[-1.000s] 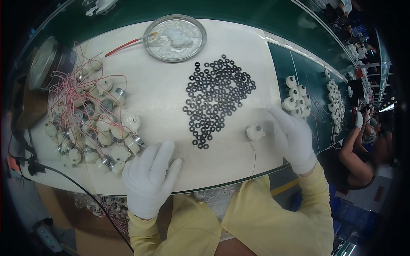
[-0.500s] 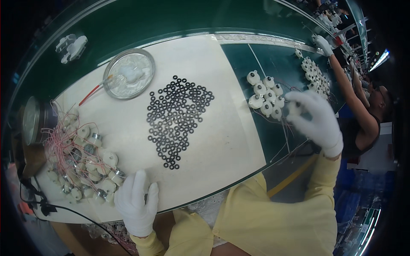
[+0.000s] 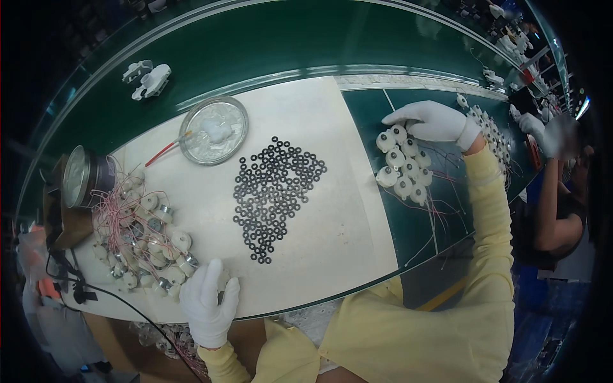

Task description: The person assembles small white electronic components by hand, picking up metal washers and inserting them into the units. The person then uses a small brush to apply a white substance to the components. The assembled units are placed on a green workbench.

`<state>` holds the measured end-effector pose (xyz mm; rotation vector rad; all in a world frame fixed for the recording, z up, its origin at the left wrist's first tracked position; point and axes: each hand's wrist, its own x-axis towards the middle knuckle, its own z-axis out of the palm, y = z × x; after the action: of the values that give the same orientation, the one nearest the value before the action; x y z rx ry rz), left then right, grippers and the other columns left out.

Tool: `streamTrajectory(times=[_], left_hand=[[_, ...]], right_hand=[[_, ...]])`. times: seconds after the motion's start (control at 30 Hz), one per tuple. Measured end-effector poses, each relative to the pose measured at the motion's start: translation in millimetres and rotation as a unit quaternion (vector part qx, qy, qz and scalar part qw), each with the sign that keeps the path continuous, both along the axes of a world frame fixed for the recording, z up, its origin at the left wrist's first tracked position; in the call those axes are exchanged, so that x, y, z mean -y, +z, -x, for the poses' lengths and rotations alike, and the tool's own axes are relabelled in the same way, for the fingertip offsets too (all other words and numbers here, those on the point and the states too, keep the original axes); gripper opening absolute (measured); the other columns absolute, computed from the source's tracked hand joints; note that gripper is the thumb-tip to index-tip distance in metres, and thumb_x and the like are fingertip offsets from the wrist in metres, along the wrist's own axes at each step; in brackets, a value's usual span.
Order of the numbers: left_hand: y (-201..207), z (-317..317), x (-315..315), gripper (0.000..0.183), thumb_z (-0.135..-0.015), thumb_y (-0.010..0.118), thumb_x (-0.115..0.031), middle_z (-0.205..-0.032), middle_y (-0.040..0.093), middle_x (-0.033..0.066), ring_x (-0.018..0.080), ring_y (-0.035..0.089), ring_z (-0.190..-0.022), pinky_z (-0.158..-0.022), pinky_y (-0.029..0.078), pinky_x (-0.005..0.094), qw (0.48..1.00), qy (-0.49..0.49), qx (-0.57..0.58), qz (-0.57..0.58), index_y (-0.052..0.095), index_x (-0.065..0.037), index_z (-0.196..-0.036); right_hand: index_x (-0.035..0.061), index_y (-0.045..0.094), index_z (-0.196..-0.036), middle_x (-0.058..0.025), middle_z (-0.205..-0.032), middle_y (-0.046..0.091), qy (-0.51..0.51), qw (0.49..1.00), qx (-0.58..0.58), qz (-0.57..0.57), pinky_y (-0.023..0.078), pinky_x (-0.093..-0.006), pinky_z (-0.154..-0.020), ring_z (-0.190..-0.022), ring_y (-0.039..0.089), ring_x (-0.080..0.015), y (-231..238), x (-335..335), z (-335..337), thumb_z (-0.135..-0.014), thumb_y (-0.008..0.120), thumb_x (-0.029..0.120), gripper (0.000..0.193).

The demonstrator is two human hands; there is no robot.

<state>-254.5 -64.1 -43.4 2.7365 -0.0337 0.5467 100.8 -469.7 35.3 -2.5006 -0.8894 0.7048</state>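
Note:
My right hand (image 3: 434,121), in a white glove, is over the back of a group of small white round motors (image 3: 402,186) on the green mat. Its fingers are stretched out, with the thumb apart. Beneath them sits one motor (image 3: 398,133), a black ring on its top like its neighbours. My gloved left hand (image 3: 207,305) rests at the near table edge, fingers curled around a pale round motor (image 3: 223,281), mostly hidden. Beside it lies a pile of motors (image 3: 153,242) with pink wires. Many black rings (image 3: 274,198) spread over the white sheet (image 3: 338,236).
A round dish (image 3: 214,131) of pale paste holds a red-handled brush (image 3: 161,154). At the left stands a metal tin (image 3: 78,175). More motors (image 3: 491,134) lie at the far right, near a co-worker's gloved hand (image 3: 531,127). A black cable (image 3: 128,305) crosses the near left edge.
My right hand has moved left and away from me to the back of the motor group, where one more motor now sits. My left hand keeps its place by the pile. The view has shifted.

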Motion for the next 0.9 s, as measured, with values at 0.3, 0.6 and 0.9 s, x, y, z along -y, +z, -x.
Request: streamTrajectory(times=[0.3, 0.6, 0.9], left_hand=[[5.4, 12.6, -0.8, 0.063, -0.091, 0.078, -0.032, -0.097, 0.066, 0.0115, 0.0283, 0.062, -0.085, -0.081, 0.05, 0.0391, 0.982, 0.017, -0.024, 0.188, 0.059, 0.002, -0.14], [61.9, -24.8, 32.5, 0.08, -0.109, 0.047, -0.048, -0.142, 0.056, 0.0185, 0.0223, 0.06, -0.123, -0.107, 0.046, 0.0323, 0.808, 0.031, 0.007, 0.589, 0.026, 0.01, -0.16], [53.7, -1.8, 5.4, 0.068, -0.107, 0.054, -0.03, -0.128, 0.063, 0.0195, 0.0264, 0.068, -0.098, -0.09, 0.052, 0.0342, 0.888, -0.121, -0.066, 0.439, 0.031, 0.007, -0.159]], right_hand=[[0.0021, 0.069, -0.126, -0.0175, -0.102, 0.073, 0.038, 0.928, 0.343, -0.14, 0.055, -0.042, -0.083, -0.092, 0.069, -0.0353, 16.5, -38.5, 44.6, -0.09, 0.064, 0.007, 0.037], [0.0149, 0.059, -0.136, -0.0065, -0.094, 0.063, 0.267, 0.882, 0.244, -0.303, 0.05, -0.0358, -0.061, -0.071, 0.066, -0.0237, -4.5, -245.6, 192.4, -0.076, 0.079, 0.027, 0.064], [-0.0014, 0.047, -0.151, -0.0134, -0.103, 0.072, 0.059, 0.818, -0.319, -0.476, 0.054, -0.0284, -0.067, -0.077, 0.069, -0.0154, 19.4, -238.8, 182.7, -0.091, 0.08, 0.025, 0.073]])
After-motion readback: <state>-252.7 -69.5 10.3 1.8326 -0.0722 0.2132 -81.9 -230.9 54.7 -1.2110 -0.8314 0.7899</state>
